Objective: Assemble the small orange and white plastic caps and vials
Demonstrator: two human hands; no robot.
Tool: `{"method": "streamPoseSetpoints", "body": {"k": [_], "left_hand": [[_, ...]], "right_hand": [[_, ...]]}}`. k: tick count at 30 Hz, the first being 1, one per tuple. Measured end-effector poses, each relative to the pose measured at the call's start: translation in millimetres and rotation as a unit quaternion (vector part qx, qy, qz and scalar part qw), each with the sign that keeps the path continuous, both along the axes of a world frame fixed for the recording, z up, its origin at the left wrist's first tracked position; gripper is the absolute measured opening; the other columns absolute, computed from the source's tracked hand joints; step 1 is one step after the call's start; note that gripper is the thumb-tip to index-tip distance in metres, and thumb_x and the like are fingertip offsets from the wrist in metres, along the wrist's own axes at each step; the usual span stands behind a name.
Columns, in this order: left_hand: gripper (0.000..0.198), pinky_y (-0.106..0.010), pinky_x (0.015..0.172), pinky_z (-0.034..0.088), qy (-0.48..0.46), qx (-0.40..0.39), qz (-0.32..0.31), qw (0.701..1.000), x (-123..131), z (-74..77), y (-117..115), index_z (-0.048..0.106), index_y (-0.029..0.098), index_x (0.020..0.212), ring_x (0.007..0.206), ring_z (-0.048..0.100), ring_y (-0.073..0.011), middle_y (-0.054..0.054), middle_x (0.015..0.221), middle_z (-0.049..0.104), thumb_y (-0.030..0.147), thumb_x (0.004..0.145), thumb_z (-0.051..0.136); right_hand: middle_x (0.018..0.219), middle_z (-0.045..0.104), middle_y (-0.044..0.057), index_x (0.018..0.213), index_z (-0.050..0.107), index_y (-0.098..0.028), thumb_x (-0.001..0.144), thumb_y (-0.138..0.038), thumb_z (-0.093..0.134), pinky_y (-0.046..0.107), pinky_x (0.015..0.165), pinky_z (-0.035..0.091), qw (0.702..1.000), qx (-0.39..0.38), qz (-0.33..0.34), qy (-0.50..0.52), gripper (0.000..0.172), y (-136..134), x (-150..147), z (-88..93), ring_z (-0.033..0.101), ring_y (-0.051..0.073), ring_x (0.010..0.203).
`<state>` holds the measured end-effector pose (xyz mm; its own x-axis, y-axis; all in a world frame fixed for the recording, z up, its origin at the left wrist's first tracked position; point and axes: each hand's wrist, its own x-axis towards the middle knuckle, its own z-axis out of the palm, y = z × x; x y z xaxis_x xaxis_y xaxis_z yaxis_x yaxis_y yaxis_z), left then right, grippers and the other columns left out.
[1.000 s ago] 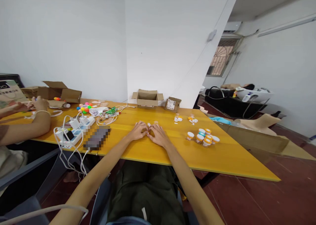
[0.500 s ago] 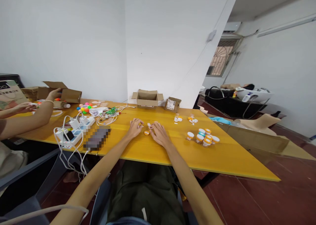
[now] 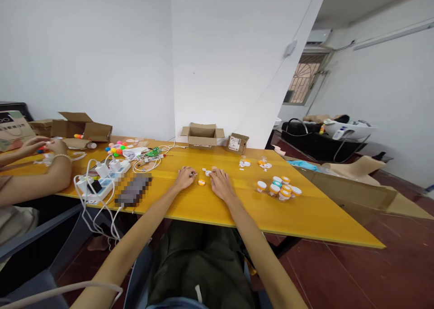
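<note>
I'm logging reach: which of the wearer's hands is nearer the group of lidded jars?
Right. The right hand is left of the lidded jars, across a gap; the left hand lies farther left.

Dark olive bottoms (image 3: 200, 264) for me, kinda baggy, white strip (image 3: 198, 293) dangling up front, blue-grey top (image 3: 176, 302) barely peeking in, forearms (image 3: 140, 236) bare.

One head-worn camera looks forward and down from above the wearer's dark trousers (image 3: 200, 259), which fill the near bottom edge. It faces across the yellow tabletop (image 3: 200, 205) toward a white wall (image 3: 220, 65), with the left hand (image 3: 184, 179) and right hand (image 3: 221, 183) at middle range near centre. Its wide view reaches a co-worker's arm (image 3: 37, 182) at left and a distant barred window (image 3: 307, 78) at right.
</note>
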<state>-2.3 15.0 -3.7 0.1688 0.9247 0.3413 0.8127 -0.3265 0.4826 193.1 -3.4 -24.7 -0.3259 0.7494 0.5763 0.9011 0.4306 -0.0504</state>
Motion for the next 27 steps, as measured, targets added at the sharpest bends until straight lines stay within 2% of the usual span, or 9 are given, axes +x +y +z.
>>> {"method": "streamPoseSetpoints", "body": {"k": [6,12,19,27], "left_hand": [[0.019,-0.039,0.097,0.045,0.000,0.019,-0.023,1.000,-2.5,-5.6,4.0,0.075,0.023,0.092,0.108,0.061,-0.0260,-0.007,0.099,0.073,0.014,0.087,0.060],[0.010,-0.038,0.095,0.047,-0.033,0.048,-0.053,0.997,-5.5,-11.3,7.7,0.074,0.023,0.085,0.100,0.063,-0.0244,-0.006,0.090,0.073,0.018,0.087,0.065],[0.014,-0.036,0.092,0.047,-0.054,0.082,-0.076,0.992,-5.6,-8.6,6.8,0.070,0.023,0.089,0.096,0.062,-0.0222,-0.004,0.089,0.071,0.021,0.093,0.057],[0.021,-0.033,0.093,0.048,-0.073,0.100,-0.181,0.976,-0.4,-2.3,-6.0,0.067,0.023,0.096,0.093,0.063,-0.0194,-0.003,0.093,0.070,0.029,0.100,0.047]], "right_hand": [[0.119,0.061,0.010,0.104,0.065,-0.025,0.089,-0.010,0.053,0.035,0.084,0.041,1.000,-0.005,-0.008,0.001,0.024,0.4,0.0,-0.3,0.052,0.025,0.105],[0.120,0.061,0.010,0.104,0.065,-0.024,0.089,-0.010,0.052,0.036,0.084,0.042,1.000,0.020,0.013,0.013,0.024,3.5,1.0,-3.8,0.052,0.025,0.104],[0.116,0.063,0.010,0.105,0.065,-0.024,0.090,-0.007,0.049,0.036,0.083,0.044,0.998,0.044,0.039,0.035,0.028,2.6,0.7,-1.5,0.055,0.025,0.100],[0.110,0.066,0.010,0.115,0.063,-0.024,0.097,-0.018,0.048,0.038,0.090,0.047,0.988,0.053,0.121,0.076,0.025,2.6,-2.0,1.2,0.059,0.025,0.107]]}}
